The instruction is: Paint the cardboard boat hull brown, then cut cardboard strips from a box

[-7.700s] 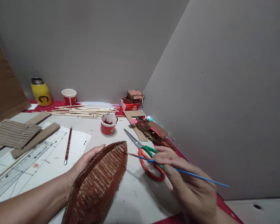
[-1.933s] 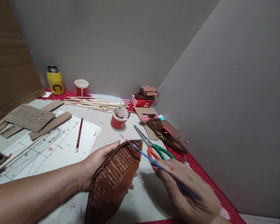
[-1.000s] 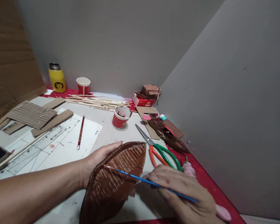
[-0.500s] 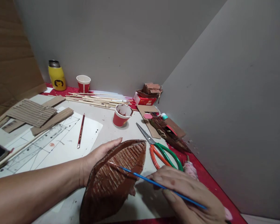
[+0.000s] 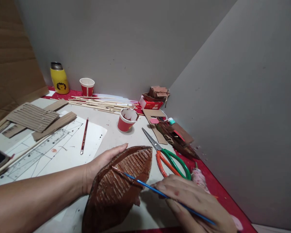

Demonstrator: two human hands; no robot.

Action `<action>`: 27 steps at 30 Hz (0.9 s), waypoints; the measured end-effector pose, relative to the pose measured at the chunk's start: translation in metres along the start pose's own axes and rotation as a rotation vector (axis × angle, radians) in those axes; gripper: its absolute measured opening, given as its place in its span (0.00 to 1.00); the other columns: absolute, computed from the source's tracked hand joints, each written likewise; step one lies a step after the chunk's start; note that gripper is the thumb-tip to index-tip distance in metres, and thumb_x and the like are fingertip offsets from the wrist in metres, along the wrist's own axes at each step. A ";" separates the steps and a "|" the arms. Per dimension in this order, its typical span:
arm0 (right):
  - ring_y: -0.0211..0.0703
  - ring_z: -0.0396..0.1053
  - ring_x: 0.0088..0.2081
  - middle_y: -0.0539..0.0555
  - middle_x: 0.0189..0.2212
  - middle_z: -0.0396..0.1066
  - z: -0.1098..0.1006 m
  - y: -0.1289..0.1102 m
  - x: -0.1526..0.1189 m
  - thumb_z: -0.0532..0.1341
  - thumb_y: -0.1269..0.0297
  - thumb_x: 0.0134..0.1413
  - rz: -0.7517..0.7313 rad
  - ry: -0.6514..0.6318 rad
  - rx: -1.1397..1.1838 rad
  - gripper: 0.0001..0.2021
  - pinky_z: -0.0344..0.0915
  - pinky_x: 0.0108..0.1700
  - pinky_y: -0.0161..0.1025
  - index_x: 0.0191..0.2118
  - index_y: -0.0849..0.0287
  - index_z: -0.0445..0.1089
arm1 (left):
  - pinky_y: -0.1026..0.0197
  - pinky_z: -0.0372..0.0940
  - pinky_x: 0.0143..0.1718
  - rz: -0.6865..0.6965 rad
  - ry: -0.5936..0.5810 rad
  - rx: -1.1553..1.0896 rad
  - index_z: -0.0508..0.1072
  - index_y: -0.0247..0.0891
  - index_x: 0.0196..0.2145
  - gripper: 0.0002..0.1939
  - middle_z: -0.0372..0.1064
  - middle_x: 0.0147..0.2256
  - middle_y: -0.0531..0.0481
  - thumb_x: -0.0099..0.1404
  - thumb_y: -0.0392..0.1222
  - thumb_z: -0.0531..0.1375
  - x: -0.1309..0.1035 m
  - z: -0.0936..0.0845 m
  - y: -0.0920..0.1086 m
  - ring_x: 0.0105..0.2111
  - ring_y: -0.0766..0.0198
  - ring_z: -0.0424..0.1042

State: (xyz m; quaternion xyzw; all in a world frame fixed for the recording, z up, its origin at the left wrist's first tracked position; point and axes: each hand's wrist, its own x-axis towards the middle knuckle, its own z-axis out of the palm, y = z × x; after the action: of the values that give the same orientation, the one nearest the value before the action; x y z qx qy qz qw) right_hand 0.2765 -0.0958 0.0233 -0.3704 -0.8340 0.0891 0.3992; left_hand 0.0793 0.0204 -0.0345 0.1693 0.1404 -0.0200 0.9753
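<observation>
Boat hull (image 5: 135, 161), brown-painted, model size, tilted with its open inside facing the viewer, pointed end away; it is held over the near part of the table (image 5: 111, 136), lower end dark and partly cut off by the frame edge. Whether its underside meets the surface, cannot tell. Inside: rows of crosswise ridges, pale streaks showing through the brown. Left hand (image 5: 100, 165) curled along the hull's left outer side, thumb by the rim, remaining fingers hidden behind. Right hand (image 5: 194, 202) closed in a pinch on a thin blue paintbrush (image 5: 147, 185), handle slanting down to the right, bristles at the ridges near the left inner wall. Just beyond the right hand: scissors (image 5: 157, 146), one handle orange, one green, blades together, pointing away. Further off, a red-and-white paper cup (image 5: 125, 125), brown smears on its inner wall. Left of it, a dark red pencil (image 5: 84, 136) on a sheet of paper (image 5: 93, 137) with ruled lines; clear ruler (image 5: 45, 152) across the same sheet. Corrugated cardboard piece (image 5: 35, 118) at far left. Thin wooden sticks (image 5: 99, 104) along the back; yellow bottle (image 5: 59, 79) in the back left corner.
</observation>
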 end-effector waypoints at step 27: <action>0.42 0.79 0.39 0.59 0.39 0.80 -0.001 -0.001 -0.004 0.58 0.77 0.62 -0.002 -0.078 0.070 0.16 0.77 0.40 0.38 0.54 0.59 0.69 | 0.56 0.66 0.41 0.040 0.193 -0.164 0.76 0.28 0.41 0.30 0.79 0.35 0.41 0.62 0.62 0.59 -0.002 0.014 0.000 0.33 0.56 0.76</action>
State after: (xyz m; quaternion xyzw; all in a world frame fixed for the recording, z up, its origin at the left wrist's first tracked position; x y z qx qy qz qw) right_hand 0.2781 -0.0999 0.0217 -0.3517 -0.8456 0.1323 0.3791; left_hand 0.0810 0.0158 -0.0213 0.0927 0.2314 0.0274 0.9681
